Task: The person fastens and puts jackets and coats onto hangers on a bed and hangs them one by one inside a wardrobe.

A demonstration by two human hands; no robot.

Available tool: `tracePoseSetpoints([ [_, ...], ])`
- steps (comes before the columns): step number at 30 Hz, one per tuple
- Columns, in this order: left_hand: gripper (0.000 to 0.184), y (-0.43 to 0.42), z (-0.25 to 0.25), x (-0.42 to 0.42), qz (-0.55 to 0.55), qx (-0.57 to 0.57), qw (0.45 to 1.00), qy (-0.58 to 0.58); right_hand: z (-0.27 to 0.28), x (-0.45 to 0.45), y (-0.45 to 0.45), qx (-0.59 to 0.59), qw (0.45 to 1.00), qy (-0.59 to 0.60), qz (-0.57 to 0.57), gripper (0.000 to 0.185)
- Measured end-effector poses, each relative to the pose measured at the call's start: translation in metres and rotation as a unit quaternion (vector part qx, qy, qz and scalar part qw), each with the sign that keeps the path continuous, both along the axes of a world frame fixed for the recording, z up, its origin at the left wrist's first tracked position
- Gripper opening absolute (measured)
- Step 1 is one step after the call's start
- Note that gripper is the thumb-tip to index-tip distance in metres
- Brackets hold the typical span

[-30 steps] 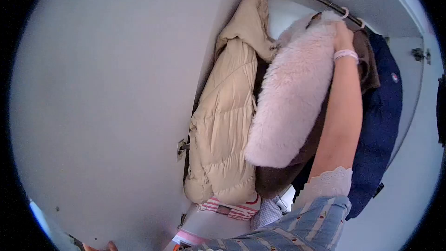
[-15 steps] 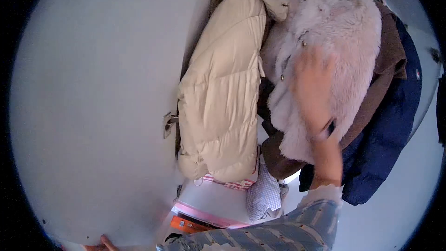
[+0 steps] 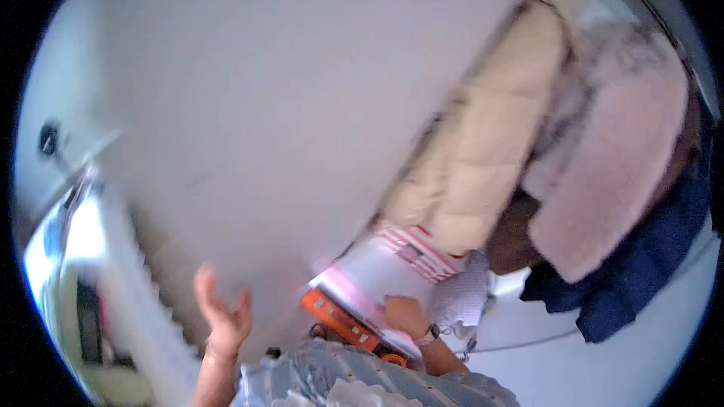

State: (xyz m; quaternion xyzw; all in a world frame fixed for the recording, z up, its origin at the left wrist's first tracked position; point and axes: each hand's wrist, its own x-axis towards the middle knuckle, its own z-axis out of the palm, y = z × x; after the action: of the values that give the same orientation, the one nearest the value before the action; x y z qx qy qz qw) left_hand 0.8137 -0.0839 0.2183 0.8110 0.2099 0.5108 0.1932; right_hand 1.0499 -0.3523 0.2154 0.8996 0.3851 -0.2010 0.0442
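Note:
My left hand (image 3: 222,315) is raised in front of the large pale door panel (image 3: 286,105), its fingers apart and nothing in them. Lower and to the right, my right hand (image 3: 406,315), with a watch at the wrist, is over the pink edge (image 3: 348,286) of the wardrobe's shelf. Its fingers are too blurred to tell whether they grip anything. Above it hang a beige padded coat (image 3: 490,151) and a pale pink fur coat (image 3: 626,158). Neither hand touches them. An orange item (image 3: 339,318) lies just left of my right hand.
A dark blue coat (image 3: 641,279) hangs at the far right beside brown clothing (image 3: 516,237). A red-and-white striped box (image 3: 418,252) and a checked cloth (image 3: 460,294) sit below the coats. A pale curtain-like strip runs down the lower left.
My right hand has left the pink fur coat and moved down to the shelf edge. My left hand has come up fully into view. The view has swung left, shifting the coats rightward.

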Motion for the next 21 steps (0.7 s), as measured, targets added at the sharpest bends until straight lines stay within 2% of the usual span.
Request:
tracePoseSetpoints([
  [1, 0.063, -0.004, 0.033, -0.011, -0.031, -0.010, 0.999, -0.012, -0.007, -0.030, 0.018, -0.013, 0.998, 0.012, 0.055, 0.033],
  [2, 0.060, -0.005, 0.039, -0.026, -0.030, -0.029, 0.999, 0.004, -0.017, -0.062, 0.035, -0.011, 0.990, 0.080, 0.116, 0.034],
  [4, 0.055, -0.009, 0.042, -0.077, 0.011, -0.085, 0.985, 0.148, -0.029, -0.124, 0.077, -0.002, 0.954, 0.202, 0.223, 0.036],
  [5, 0.051, -0.006, 0.029, -0.104, -0.010, -0.099, 0.984, 0.146, -0.034, -0.150, 0.096, 0.009, 0.933, 0.254, 0.255, 0.038],
  [6, 0.049, -0.006, 0.024, -0.131, -0.008, -0.159, 0.966, 0.203, -0.172, -0.126, 0.066, 0.196, 0.852, 0.305, 0.377, 0.039],
  [7, 0.050, 0.000, 0.009, -0.163, -0.017, -0.156, 0.961, 0.230, -0.172, -0.143, 0.095, 0.166, 0.819, 0.337, 0.434, 0.039],
  [9, 0.045, 0.001, -0.022, -0.235, 0.089, -0.187, 0.941, 0.266, -0.145, -0.196, 0.163, 0.043, 0.831, 0.267, 0.486, 0.031],
  [10, 0.043, -0.004, -0.044, -0.272, 0.137, -0.221, 0.870, 0.418, -0.123, -0.225, 0.187, -0.006, 0.837, 0.216, 0.503, 0.027],
  [11, 0.042, -0.014, -0.059, -0.305, 0.165, -0.264, 0.771, 0.555, -0.105, -0.246, 0.204, -0.052, 0.839, 0.158, 0.517, 0.024],
  [12, 0.038, -0.022, -0.069, -0.333, 0.234, -0.307, 0.738, 0.553, -0.092, -0.254, 0.216, 0.032, 0.809, 0.235, 0.538, 0.024],
  [13, 0.035, -0.029, -0.072, -0.365, 0.296, -0.344, 0.704, 0.547, -0.054, -0.289, 0.240, -0.032, 0.787, 0.121, 0.604, 0.023],
  [14, 0.036, -0.025, -0.061, -0.379, 0.332, -0.361, 0.724, 0.485, -0.045, -0.292, 0.269, -0.009, 0.774, 0.113, 0.623, 0.024],
  [15, 0.036, -0.035, -0.063, -0.404, 0.347, -0.369, 0.717, 0.480, -0.043, -0.309, 0.283, 0.017, 0.764, 0.097, 0.637, 0.025],
  [17, 0.037, -0.054, -0.076, -0.442, 0.415, -0.356, 0.754, 0.364, -0.037, -0.355, 0.313, 0.002, 0.751, 0.093, 0.654, 0.031],
  [19, 0.040, -0.065, -0.079, -0.465, 0.439, -0.400, 0.733, 0.330, -0.031, -0.405, 0.343, -0.022, 0.740, 0.086, 0.667, 0.037],
  [21, 0.042, -0.068, -0.071, -0.473, 0.471, -0.474, 0.648, 0.365, -0.028, -0.450, 0.363, -0.041, 0.670, 0.143, 0.727, 0.035],
])
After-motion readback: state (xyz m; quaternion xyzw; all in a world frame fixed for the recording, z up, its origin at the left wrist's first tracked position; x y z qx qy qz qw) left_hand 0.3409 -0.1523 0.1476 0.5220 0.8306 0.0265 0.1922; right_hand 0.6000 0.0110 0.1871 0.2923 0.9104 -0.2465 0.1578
